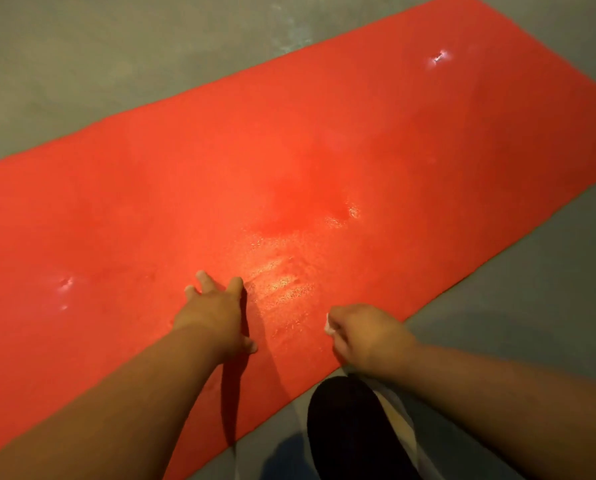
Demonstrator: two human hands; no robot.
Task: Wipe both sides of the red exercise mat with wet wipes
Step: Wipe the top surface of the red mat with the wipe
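The red exercise mat (289,150) lies flat on the floor, running from lower left to upper right. My left hand (216,311) presses flat on the mat near its front edge, fingers spread. My right hand (365,332) is curled round a small white wet wipe (329,323), held down on the mat close to the front edge. Only a bit of the wipe shows at my knuckles. A shiny wet patch (282,278) lies between and just beyond my hands.
Grey concrete floor (81,64) surrounds the mat. My knee in dark cloth (352,424) is at the mat's front edge. Small white scuffs mark the mat at the left (66,284) and at the far right (440,57).
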